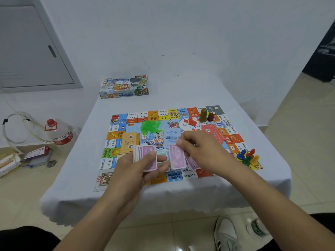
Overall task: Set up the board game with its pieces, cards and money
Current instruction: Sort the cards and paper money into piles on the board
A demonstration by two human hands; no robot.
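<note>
A water jug with a red cap stands on the floor at left, beside a coiled hose. A grey panel fills the upper left; a sneaker at bottom right.

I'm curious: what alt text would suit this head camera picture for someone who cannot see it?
A person's left hand holds a fan of purple play money while the right hand pinches another purple note, above a colourful game board on a white-clothed table. The game box lies beyond.
</note>
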